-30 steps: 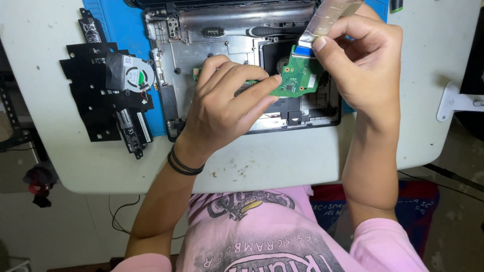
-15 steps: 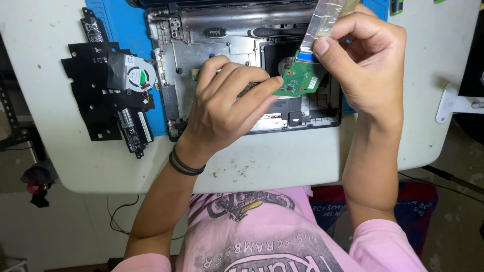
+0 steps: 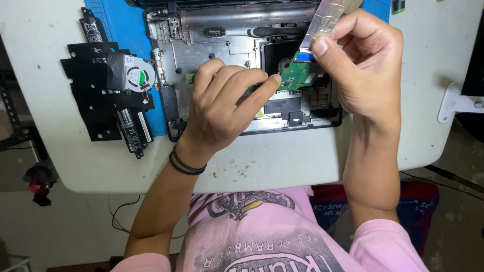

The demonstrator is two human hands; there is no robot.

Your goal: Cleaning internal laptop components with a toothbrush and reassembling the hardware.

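While the right hand (image 3: 365, 65) pinched the flat silver ribbon cable (image 3: 325, 20) above the opened laptop chassis (image 3: 222, 45), the left hand (image 3: 224, 103) pressed fingertips on the small green circuit board (image 3: 297, 75). Cable's top end ran out of frame; left palm hid the chassis middle.

The left hand (image 3: 222, 108) hides the middle of the opened laptop base (image 3: 212, 45), whose far edge the picture's top cuts off. The silvery ribbon cable (image 3: 327, 17) also runs out past the top, and where it joins the green circuit board (image 3: 297, 75) is hidden behind the right hand (image 3: 363, 65).
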